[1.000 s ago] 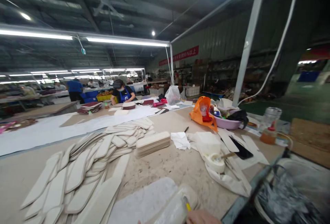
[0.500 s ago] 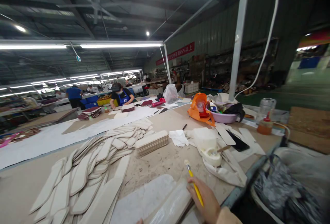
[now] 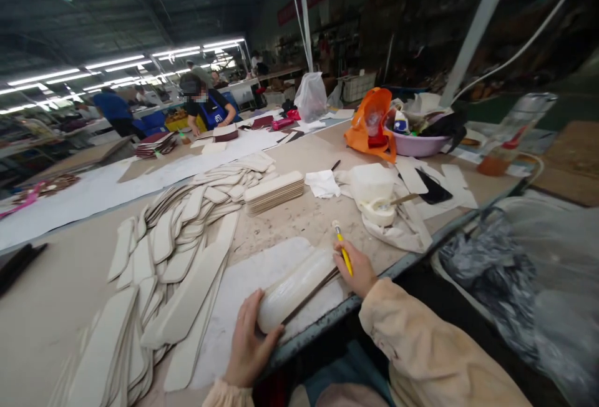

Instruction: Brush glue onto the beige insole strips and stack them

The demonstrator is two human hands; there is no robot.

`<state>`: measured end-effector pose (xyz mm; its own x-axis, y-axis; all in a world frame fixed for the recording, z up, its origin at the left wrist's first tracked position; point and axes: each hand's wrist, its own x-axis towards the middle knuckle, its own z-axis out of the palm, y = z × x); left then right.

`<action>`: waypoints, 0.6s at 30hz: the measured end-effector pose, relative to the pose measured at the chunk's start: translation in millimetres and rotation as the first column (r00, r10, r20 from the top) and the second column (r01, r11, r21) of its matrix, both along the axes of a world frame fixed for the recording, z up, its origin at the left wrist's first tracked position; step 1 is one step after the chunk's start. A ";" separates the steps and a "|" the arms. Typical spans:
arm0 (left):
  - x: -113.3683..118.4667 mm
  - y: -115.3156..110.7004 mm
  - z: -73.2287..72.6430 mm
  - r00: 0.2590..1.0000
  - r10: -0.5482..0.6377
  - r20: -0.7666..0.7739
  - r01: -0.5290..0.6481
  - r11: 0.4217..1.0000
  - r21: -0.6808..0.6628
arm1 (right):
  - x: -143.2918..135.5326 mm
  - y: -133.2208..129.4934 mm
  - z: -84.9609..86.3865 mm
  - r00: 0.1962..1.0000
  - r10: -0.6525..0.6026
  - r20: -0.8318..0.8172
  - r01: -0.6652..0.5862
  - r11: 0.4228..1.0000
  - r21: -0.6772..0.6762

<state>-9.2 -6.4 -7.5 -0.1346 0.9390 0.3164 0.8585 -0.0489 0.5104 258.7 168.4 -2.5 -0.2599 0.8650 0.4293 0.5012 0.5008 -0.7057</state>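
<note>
My right hand (image 3: 358,269) grips a yellow-handled brush (image 3: 345,256), its pale bristles pointing away from me. Fingers of that hand also touch the right end of a long, round-ended pale panel (image 3: 299,285) with a glossy wet-looking top; dark edges show beneath it. At its left end, my left hand (image 3: 251,338) clasps it, fingers on the far side and thumb along the near edge. Under it lies a whitish sheet (image 3: 234,294). A cream glue pot (image 3: 378,198) with a flat stick (image 3: 405,199) across it stands beyond the brush on a crumpled cloth (image 3: 409,235).
Loose pale panels (image 3: 178,263) spread over the left side, with a neat stack (image 3: 274,193) behind. Further back are a white cloth (image 3: 322,184), an orange bag (image 3: 369,126), a purple basin (image 3: 418,145) and a phone (image 3: 433,185). A lined bin (image 3: 496,276) stands right; a co-worker (image 3: 210,107) sits opposite.
The view has tipped downward and tilted. My left hand, barely visible before at the bottom edge, now shows around the panel's left end. The brush stays in my right hand.
</note>
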 end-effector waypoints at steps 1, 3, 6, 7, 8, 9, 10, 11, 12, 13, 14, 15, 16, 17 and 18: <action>2.4 -1.6 1.1 1.000 0.000 0.010 0.000 1.000 -0.011 | 0.4 -0.3 -1.0 1.000 -0.004 0.008 0.003 1.000 0.016; 7.2 -5.3 6.5 1.000 -0.005 0.031 0.006 1.000 -0.031 | 1.7 -0.3 -4.0 0.999 -0.026 0.027 0.025 0.998 0.052; 3.8 -7.7 23.0 0.999 0.031 0.040 -0.030 0.999 -0.018 | 5.3 1.6 -8.6 0.997 -0.052 0.049 0.046 0.993 0.112; -3.2 -7.1 30.2 0.997 0.076 0.020 -0.076 0.997 0.000 | 6.8 2.0 -9.4 0.997 -0.053 0.049 0.046 0.991 0.129; -13.7 -5.9 37.7 0.990 0.141 -0.020 -0.141 0.990 0.016 | 8.2 2.1 -9.6 0.997 -0.058 0.049 0.050 0.989 0.142; -27.6 -4.0 45.2 0.971 0.223 -0.091 -0.222 0.975 0.019 | 9.4 1.9 -9.3 0.997 -0.062 0.047 0.054 0.987 0.152; -44.1 -1.5 52.3 0.935 0.304 -0.182 -0.307 0.952 0.014 | 10.3 1.5 -8.6 0.997 -0.062 0.045 0.055 0.986 0.159; -61.9 1.4 58.6 0.878 0.375 -0.297 -0.397 0.918 -0.015 | 10.7 1.0 -7.9 0.997 -0.061 0.042 0.053 0.985 0.166; -79.6 4.3 64.1 0.806 0.423 -0.415 -0.484 0.874 -0.050 | 10.8 0.5 -7.2 0.998 -0.056 0.037 0.048 0.983 0.176; -95.5 7.0 68.7 0.766 0.445 -0.463 -0.530 0.846 -0.064 | 10.6 0.0 -6.5 0.998 -0.045 0.032 0.038 0.981 0.190; -108.5 9.1 72.4 0.743 0.446 -0.499 -0.553 0.829 -0.082 | 10.3 -0.7 -5.8 0.999 -0.031 0.029 0.024 0.978 0.205; -117.9 10.4 75.3 0.738 0.438 -0.514 -0.558 0.824 -0.100 | 10.2 -1.7 -5.0 1.000 -0.018 0.022 0.013 0.974 0.225; -123.8 10.7 77.2 0.749 0.420 -0.513 -0.545 0.830 -0.116 | 10.3 -3.1 -3.7 1.000 -0.010 0.014 0.006 0.970 0.245; -127.4 10.0 77.7 0.760 0.398 -0.513 -0.528 0.839 -0.131 | 10.4 -4.7 -2.2 1.000 0.001 0.009 -0.003 0.966 0.258; -130.0 8.5 76.5 0.777 0.373 -0.507 -0.504 0.851 -0.146 | 10.5 -6.3 -0.5 1.000 0.004 -0.006 -0.002 0.961 0.276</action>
